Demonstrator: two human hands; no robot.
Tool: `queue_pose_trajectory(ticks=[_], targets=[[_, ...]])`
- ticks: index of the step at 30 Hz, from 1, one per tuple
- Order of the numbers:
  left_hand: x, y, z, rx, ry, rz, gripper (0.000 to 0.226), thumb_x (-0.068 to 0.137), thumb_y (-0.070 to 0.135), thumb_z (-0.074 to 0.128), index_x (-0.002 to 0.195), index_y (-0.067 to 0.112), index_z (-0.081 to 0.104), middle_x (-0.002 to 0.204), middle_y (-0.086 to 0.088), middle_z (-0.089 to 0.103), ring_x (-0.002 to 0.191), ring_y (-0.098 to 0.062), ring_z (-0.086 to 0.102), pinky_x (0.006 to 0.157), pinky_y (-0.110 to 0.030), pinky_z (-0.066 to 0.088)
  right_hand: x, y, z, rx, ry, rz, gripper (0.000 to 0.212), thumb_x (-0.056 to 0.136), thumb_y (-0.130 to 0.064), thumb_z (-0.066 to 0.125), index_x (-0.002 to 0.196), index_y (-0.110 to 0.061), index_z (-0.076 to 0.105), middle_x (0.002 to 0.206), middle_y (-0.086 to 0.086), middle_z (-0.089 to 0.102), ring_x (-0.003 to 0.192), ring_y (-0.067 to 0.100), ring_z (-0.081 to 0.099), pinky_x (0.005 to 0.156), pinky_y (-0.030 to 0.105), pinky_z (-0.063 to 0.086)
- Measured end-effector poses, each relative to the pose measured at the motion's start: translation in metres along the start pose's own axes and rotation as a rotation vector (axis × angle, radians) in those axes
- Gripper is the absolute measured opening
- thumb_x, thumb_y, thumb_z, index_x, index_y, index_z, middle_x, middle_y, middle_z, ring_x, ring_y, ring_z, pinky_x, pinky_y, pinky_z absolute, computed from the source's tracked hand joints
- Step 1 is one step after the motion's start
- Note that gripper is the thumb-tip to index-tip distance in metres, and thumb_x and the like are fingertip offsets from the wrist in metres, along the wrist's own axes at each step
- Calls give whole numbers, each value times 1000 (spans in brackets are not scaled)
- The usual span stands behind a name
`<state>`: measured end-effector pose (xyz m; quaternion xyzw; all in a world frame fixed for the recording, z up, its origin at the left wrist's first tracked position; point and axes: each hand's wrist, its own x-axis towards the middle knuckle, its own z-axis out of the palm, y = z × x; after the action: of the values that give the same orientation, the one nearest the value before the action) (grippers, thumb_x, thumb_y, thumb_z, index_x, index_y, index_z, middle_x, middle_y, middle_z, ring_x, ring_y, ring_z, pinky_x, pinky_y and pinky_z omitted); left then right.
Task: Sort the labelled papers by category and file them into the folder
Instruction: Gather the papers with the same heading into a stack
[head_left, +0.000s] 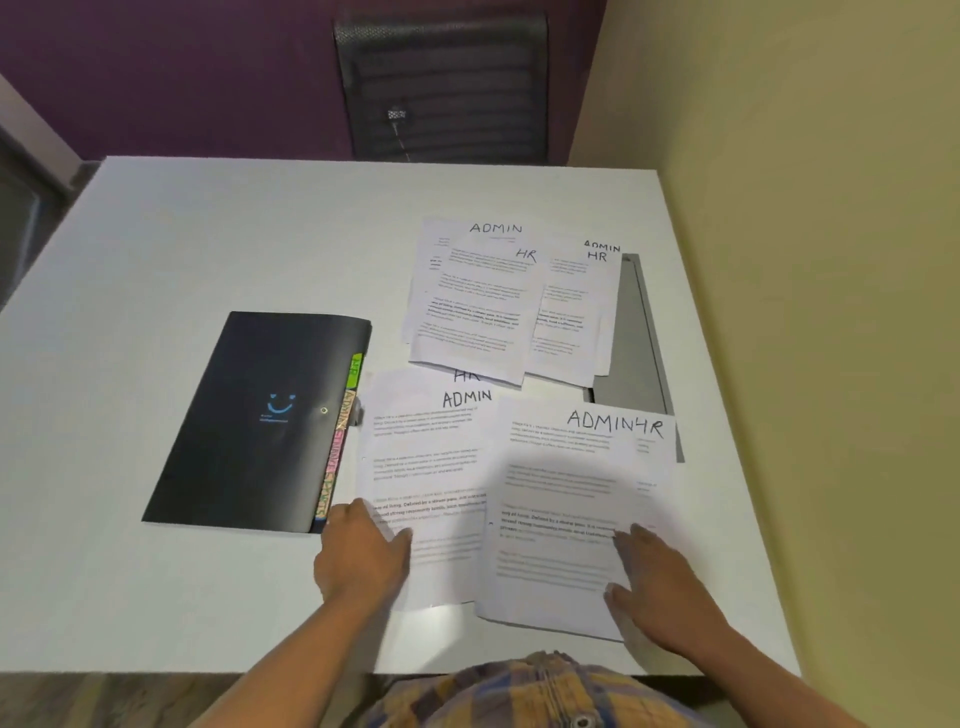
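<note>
Papers (467, 312) labelled in handwriting lie spread over the right half of the white desk (208, 249), seen from the head camera looking down. At the far side, a fanned group shows the headings ADMIN and HR, its right edge lying over a grey object (636, 332) beside the wall. Nearer the person sit two more stacks: a left stack (426, 457) headed ADMIN, with an HR sheet peeking out above it, and a right stack (571, 493) whose top corner reads ADMIN with HR from a sheet just behind. The right stack overlaps the left one along its inner edge. A black folder (260, 421) lies closed on the desk just left of the near stacks, with a blue smile mark on its cover and coloured index tabs (343, 431) showing along its right edge. The left hand (363, 556) rests on the lower left corner of the ADMIN stack, its grip loosely curled with fingertips pressing the paper, close to the folder's near corner. The right hand (660, 587) lies flat on the lower right of the other stack, its grip open, fingers spread and clasping nothing. A dark chair (441, 88) stands beyond the far edge of the desk against a purple wall.
</note>
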<state>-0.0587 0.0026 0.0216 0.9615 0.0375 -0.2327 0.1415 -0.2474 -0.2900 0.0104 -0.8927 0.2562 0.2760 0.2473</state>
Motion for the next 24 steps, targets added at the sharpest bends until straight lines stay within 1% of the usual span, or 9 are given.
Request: queue_pose_trajectory(ticks=[2,5,8,11,13,16,18,20,24], targets=[[-1,6,4,63,3,-41,52,79,47,71,119,17,54,124,-5,50,112,-26,55,79,-40,52,2,12,3,-122,-53,7,87,88,-55,51,159,-33,7,169,-3,5,154,22,9,122,45,25],[5,7,10,-41,-17,-75,58,74,35,79,119,11,52,123,-10,47,109,-31,56,82,-42,53,11,24,-4,-219,-17,8,87,90,-56,50,159,-34,2,169,-1,-4,155,25,4,123,47,19],[14,4,8,-153,-46,-117,60,67,23,85,113,8,49,116,-12,51,96,-32,57,73,-38,47,18,25,-19,-164,46,-4,73,93,-50,51,157,-30,22,168,1,15,153,24,17,121,42,24],[19,2,6,-243,-37,-162,43,66,18,84,92,12,50,88,-7,62,69,-22,56,58,-29,42,20,20,-26,-36,193,56,57,95,-46,52,146,-23,41,151,0,46,133,21,46,108,37,44],[20,1,4,-283,0,-190,33,75,22,79,75,19,46,72,0,57,59,-14,50,51,-26,34,21,15,-27,88,249,142,58,93,-47,57,143,-19,45,138,2,56,121,21,55,97,37,51],[23,-4,6,-354,0,-129,41,89,27,71,64,10,43,61,-5,51,54,-19,47,49,-28,29,23,7,-24,187,261,262,69,85,-53,66,140,-15,45,129,5,58,114,25,60,88,37,54],[18,-8,5,-429,-48,-90,43,94,27,65,64,10,40,58,-6,45,53,-21,44,50,-30,28,25,3,-22,184,263,316,71,81,-50,73,136,-15,44,126,6,59,111,26,61,85,38,55],[11,-11,1,-485,-98,-53,40,98,25,60,65,10,43,58,-2,51,55,-19,49,51,-29,33,29,2,-20,227,256,347,68,78,-41,79,130,-15,43,118,4,61,104,27,64,80,37,56],[-1,-15,-14,-602,-167,-5,18,101,24,55,90,20,69,86,8,74,78,-15,69,54,-21,48,38,8,-15,382,243,382,42,81,-28,79,108,-18,48,99,-1,63,85,21,64,68,31,50]])
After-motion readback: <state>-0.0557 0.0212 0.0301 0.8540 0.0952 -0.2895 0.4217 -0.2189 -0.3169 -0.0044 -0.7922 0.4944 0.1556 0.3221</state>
